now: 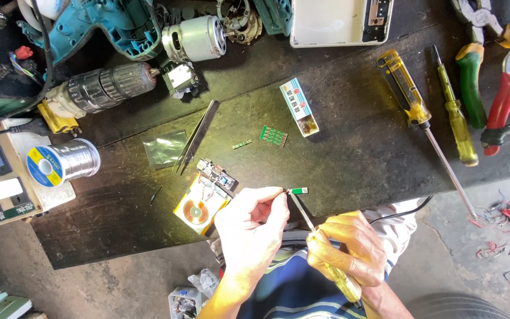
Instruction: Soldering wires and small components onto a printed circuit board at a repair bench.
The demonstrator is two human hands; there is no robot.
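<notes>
My left hand (254, 227) pinches a tiny green circuit strip (298, 190) at its fingertips, just over the front edge of the dark workbench (349, 159). My right hand (349, 248) grips a small yellow-handled screwdriver (337, 276), and its thin metal shaft (302, 211) points up to the green strip. Left of my left hand lies a small circuit board with a copper coil (200, 207). Both hands hover above my lap.
On the bench lie tweezers (199, 134), a clear plastic bag (165, 147), a green chip strip (274, 136), a small box (299, 107), two yellow screwdrivers (411, 97), red and green pliers (503, 88), a solder spool (63, 162), and a dismantled drill (107, 85).
</notes>
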